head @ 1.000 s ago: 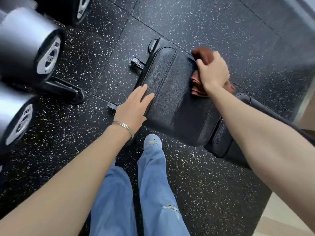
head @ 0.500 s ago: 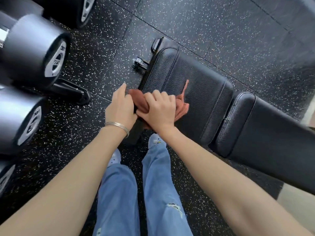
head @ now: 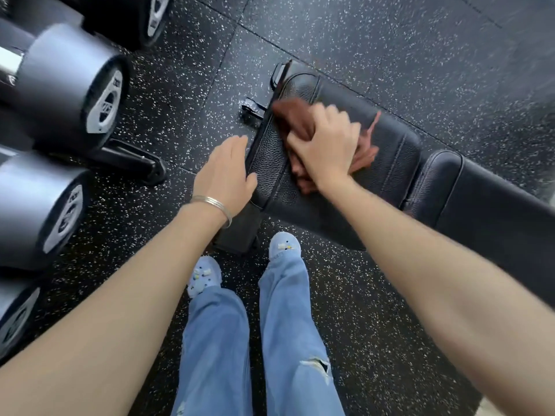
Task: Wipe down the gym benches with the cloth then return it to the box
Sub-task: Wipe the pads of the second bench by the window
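A black padded gym bench (head: 387, 163) runs from the middle of the head view toward the right edge. My right hand (head: 327, 145) presses a crumpled brown cloth (head: 295, 120) onto the seat pad near its left end, fingers closed over it. My left hand (head: 225, 175) rests flat against the pad's left edge, fingers apart, holding nothing. A metal bracelet sits on the left wrist. The second, longer pad (head: 495, 211) of the bench lies to the right. No box is in view.
Large grey dumbbells (head: 69, 85) sit on a rack at the left, close to my left arm. Black speckled rubber flooring (head: 360, 40) surrounds the bench. My legs in blue jeans and light shoes (head: 283, 246) stand just below the bench.
My right hand swept the cloth from the far side of the pad to the near left edge, then up along the left end. My left hand shifted slightly off the cloth.
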Demonstrator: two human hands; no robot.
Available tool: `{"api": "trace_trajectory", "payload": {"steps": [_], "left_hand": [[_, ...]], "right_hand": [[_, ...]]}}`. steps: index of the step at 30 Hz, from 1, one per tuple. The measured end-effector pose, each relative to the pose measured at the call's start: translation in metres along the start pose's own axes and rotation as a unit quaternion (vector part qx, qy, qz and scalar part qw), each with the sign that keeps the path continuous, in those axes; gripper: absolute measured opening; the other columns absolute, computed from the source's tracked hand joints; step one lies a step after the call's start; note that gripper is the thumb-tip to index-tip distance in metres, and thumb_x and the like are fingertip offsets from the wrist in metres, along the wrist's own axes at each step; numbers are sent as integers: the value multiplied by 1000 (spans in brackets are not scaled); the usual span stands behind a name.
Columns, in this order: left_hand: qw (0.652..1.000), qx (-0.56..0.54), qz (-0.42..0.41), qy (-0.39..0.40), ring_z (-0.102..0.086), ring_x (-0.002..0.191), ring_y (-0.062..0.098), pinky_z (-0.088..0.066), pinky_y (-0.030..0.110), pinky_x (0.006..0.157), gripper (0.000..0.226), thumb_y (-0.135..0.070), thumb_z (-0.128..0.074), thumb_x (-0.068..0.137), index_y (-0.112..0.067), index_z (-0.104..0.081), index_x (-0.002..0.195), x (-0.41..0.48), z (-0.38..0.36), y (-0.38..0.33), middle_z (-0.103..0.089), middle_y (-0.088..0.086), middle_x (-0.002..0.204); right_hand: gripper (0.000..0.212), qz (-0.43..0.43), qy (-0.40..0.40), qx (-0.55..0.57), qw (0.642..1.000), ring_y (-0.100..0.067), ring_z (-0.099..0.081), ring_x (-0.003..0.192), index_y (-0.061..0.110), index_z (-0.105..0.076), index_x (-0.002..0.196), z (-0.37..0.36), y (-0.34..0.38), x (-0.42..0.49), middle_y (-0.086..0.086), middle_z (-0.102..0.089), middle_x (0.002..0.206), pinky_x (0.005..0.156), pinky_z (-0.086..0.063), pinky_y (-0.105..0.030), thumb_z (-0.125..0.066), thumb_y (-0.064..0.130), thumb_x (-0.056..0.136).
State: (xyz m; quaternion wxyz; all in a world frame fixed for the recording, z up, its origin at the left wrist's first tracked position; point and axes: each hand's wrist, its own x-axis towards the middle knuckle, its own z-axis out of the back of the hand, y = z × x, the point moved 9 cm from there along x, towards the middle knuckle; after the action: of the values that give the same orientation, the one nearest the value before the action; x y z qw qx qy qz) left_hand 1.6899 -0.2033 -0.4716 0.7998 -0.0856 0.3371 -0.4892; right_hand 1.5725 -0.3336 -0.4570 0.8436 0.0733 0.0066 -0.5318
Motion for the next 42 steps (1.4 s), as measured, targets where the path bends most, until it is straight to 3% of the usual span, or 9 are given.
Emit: {"api": "trace_trajectory", "payload": {"steps": [4,8,15,19,24,30,33,39,42], "left_hand": [[1000,-1,-22,12,-34,134,27,-34,43,108,61,-21,-52,89,-11,-26,144,15,6,-22,-34,8,147],[998,21,-54,32,-30,136,26,-32,43,110,62,-20,-49,90,-12,-23,146,23,0,-39,-28,7,151],[989,108,-83,55,-8,145,21,-27,44,111,83,-42,-57,88,-14,-9,150,43,-13,-54,-6,4,158],[989,117,-72,49,-7,145,23,-30,49,109,90,-45,-64,83,-15,-11,149,52,-15,-58,-5,7,158],[990,119,-64,39,-14,144,25,-31,48,110,93,-42,-71,77,-16,-18,148,55,-13,-61,-10,8,157],[989,129,-65,43,-13,144,23,-31,48,111,93,-43,-71,77,-16,-17,149,54,-12,-61,-11,6,157],[988,137,-58,41,-14,144,22,-34,50,108,94,-45,-71,77,-18,-17,149,55,-14,-60,-11,5,157],[986,151,-60,36,-17,143,23,-37,53,103,94,-49,-70,75,-20,-17,149,55,-15,-56,-12,3,157],[985,156,-57,39,-15,144,23,-37,54,103,95,-49,-68,76,-20,-15,149,55,-15,-55,-11,3,157]], "right_hand": [[43,134,17,4,991,-27,-53,71,14,-62,82,-7,6,-104,-7,-56,75,65,-28,-39,-72,48,56],[40,242,24,-17,970,-26,-52,65,18,-64,80,-11,-12,-130,-4,-56,71,60,-35,-37,-75,50,59],[47,-74,14,-4,997,-30,-55,100,20,-58,103,6,-92,-5,-6,-62,102,80,-36,-41,-61,54,72],[45,-129,-7,12,992,-30,-54,102,20,-56,103,8,-95,22,-5,-62,105,81,-36,-41,-54,55,75],[43,43,-20,13,999,-28,-54,81,15,-60,88,7,-57,-51,-7,-59,84,71,-35,-40,-61,52,65],[48,282,30,-12,959,-25,-55,71,15,-63,83,-6,-43,-95,-4,-58,76,65,-41,-37,-72,55,57],[47,196,16,-12,980,-26,-56,78,14,-61,85,3,-71,-47,-7,-60,81,71,-40,-39,-71,52,60],[46,-155,30,40,987,-30,-57,106,21,-56,105,10,-169,58,-6,-63,110,86,-39,-42,-55,55,74],[44,-170,24,58,983,-31,-58,104,21,-56,102,6,-171,53,-7,-65,107,86,-40,-42,-53,55,74]]}}
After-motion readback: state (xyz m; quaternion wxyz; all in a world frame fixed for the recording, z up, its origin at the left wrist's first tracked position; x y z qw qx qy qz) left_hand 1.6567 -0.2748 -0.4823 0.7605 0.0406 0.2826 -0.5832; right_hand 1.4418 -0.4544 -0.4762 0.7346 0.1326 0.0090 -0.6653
